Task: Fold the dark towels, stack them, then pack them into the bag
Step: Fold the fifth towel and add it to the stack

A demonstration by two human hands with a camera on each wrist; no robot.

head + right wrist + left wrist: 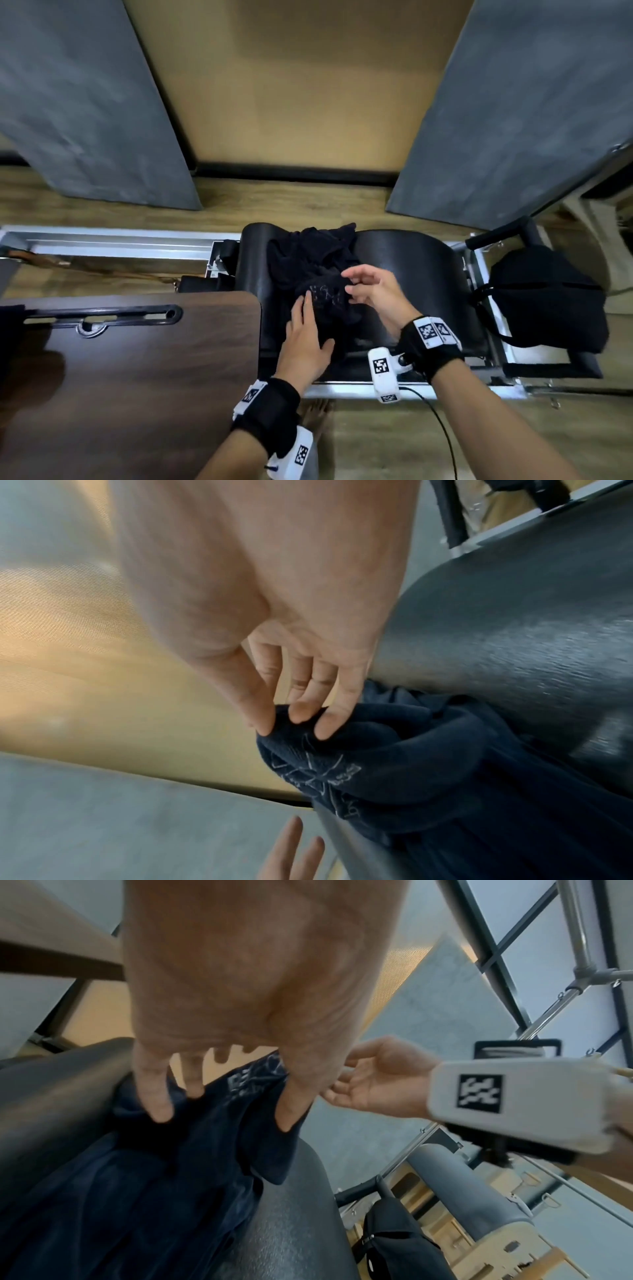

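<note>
Lying crumpled on the black padded surface [411, 260], the towels [308, 260] are pinned by the flat, spread left hand [305, 342]; an edge on their right side is pinched by the right hand's [373, 294] fingers [301, 710]. The bag [544, 301] is well to the right.

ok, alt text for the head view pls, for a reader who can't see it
Both hands work a crumpled dark towel on a black padded bench: the right hand pinches a fold, the left hand lies flat on it. A black bag sits to the right.
</note>
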